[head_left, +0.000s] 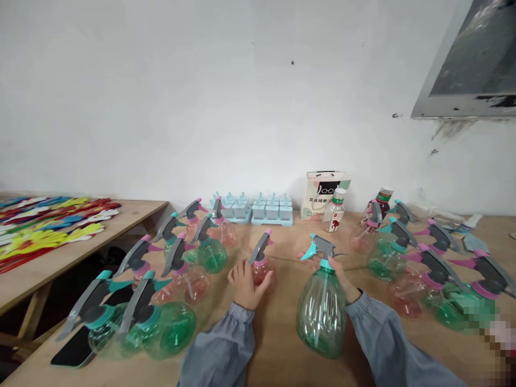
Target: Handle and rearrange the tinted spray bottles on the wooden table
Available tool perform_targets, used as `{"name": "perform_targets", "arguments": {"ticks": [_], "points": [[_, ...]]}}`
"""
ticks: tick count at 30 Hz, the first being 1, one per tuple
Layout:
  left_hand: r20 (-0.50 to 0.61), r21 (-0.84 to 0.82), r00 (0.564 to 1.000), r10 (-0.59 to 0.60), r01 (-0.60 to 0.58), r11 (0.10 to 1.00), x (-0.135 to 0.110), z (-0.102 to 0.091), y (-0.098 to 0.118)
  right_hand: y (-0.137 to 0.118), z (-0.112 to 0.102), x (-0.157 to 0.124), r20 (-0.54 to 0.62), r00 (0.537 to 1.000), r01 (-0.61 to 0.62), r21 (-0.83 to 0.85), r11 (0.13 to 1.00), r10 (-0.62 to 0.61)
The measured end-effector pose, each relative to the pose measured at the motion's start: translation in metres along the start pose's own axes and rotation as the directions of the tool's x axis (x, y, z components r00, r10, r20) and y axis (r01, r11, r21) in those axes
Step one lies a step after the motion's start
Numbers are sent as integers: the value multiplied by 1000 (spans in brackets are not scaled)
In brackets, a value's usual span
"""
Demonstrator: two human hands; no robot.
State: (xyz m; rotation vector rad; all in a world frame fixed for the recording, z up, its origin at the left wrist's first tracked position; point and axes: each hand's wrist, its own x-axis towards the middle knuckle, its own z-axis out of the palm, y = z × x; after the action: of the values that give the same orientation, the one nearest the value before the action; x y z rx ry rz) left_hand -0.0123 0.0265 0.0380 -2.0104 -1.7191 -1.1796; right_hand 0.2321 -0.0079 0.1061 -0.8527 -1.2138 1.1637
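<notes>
A green spray bottle with a grey and teal trigger head is tilted in front of me, and my right hand grips it around the neck, the fingers partly hidden behind it. Left of it, a smaller-looking pink spray bottle stands upright on the table. My left hand is curled around its side, thumb across the front, its fingertips partly out of sight. Several pink and green spray bottles stand or lean to the left, and more spray bottles fill the right side.
Along the wall are light-blue ice-pop moulds, a printed paper bag, a clear bottle and a dark-filled bottle. A phone lies at the front left. Colourful gloves cover another table.
</notes>
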Motion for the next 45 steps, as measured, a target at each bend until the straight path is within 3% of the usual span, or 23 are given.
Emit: {"name": "perform_targets", "arguments": {"ticks": [5,10,13,18,23,27,30,35,39,42,45], "points": [[-3,-14,1000,1,-1,1000,0,0,0,-10,2,1,-31,999,16,-10,1000,-17],[22,-28,1000,-3,4,1000,0,2,-3,-11,-1,1,41,999,-1,-26,1000,2],[42,-34,999,-10,11,999,0,3,-4,-7,-7,4,-37,998,47,-73,996,-50],[37,-41,999,-9,10,999,0,2,-4,-6,-16,12,-169,984,25,-198,980,-59],[40,-50,999,-5,7,999,0,3,-6,0,-25,18,-368,913,77,-263,962,-174],[55,-65,998,-3,6,998,1,4,-10,12,-41,23,-474,802,137,-448,884,-365],[69,-78,998,-11,16,997,2,5,-10,20,-53,25,-491,747,136,-547,826,-448],[53,-89,998,-23,27,996,1,3,-5,39,-70,25,-420,716,130,-704,698,-558],[42,-90,999,-26,30,995,0,0,1,62,-84,26,-286,702,137,-844,518,-652],[48,-93,998,-38,43,995,1,0,0,73,-96,30,-281,643,38,-918,396,-712],[74,-105,996,-39,47,993,1,3,-5,73,-105,36,-304,612,-55,-937,344,-730]]}}
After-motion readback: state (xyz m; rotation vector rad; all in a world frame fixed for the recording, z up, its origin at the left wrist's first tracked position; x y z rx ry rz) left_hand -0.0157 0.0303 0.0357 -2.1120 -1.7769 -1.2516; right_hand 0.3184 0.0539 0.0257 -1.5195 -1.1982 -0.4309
